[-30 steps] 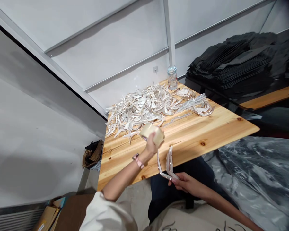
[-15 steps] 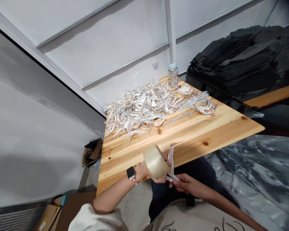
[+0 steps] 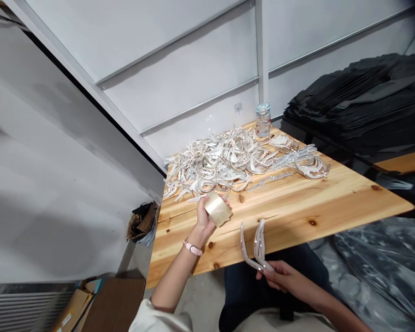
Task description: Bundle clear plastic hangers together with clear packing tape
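My left hand [image 3: 204,216] is out over the wooden table [image 3: 283,203], holding a wide roll of clear packing tape [image 3: 217,210]. Some fingers show at the roll's far side; whether any pass through its core is hidden. By the table's front edge, my right hand [image 3: 280,275] pinches several curved, shiny white strips [image 3: 259,244] at their lower ends. Their tips fan apart and point up over the wood. A large heap of similar curved white strips [image 3: 217,159] lies beyond my left hand.
Sorted strip bundles [image 3: 311,165] lie right of the heap, near a lidded clear bottle [image 3: 263,120]. A stack of black sheets [image 3: 363,103] stands at right, plastic-wrapped material [image 3: 383,263] below it. Cardboard boxes [image 3: 114,304] sit on the floor at left.
My left hand has moved away from the strips, forward and up over the table with the tape roll. My right hand still holds the strips, which are now spread apart. The camera view has shifted.
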A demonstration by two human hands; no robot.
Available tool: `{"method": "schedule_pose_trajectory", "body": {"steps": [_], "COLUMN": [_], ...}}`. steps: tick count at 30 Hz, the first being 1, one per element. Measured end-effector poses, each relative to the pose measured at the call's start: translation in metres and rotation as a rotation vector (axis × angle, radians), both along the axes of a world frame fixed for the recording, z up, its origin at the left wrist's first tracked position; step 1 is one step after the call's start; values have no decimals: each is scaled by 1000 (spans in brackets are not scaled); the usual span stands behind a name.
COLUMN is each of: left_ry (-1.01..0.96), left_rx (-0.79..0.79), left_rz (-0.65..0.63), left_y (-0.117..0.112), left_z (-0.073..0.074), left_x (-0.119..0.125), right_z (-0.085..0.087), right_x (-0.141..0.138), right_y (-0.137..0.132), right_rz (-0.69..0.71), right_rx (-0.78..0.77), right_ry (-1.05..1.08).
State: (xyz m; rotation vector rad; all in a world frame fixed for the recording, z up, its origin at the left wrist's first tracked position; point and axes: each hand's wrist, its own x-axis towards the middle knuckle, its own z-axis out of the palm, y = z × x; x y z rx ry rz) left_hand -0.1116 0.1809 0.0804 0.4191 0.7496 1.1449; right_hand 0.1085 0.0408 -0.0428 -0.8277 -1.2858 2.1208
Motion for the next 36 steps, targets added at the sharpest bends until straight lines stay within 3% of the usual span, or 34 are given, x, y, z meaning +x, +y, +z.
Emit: {"method": "schedule_pose_trajectory", "body": {"steps": [9,16,19,28,36], "left_ry": [-45,7,-36,-73,26], "left_rx": [-40,-1,14,63,85], "left_rz": [-95,17,145,402,383], "left_y": [11,-12,-20,-2,-2], "left_z": [1,7,8,-9,-19], "left_x": [-25,-30,-31,-51,-49], "right_z": [3,6,7,7,13], "right_x": [3,1,-1,1,-1], "right_y": [3,7,10,13,14], "right_rz": [-9,-10,-6,-4,10], "right_rx": [9,28,34,34,35], "right_ry": [-40,-40,-34,-39,-63]}}
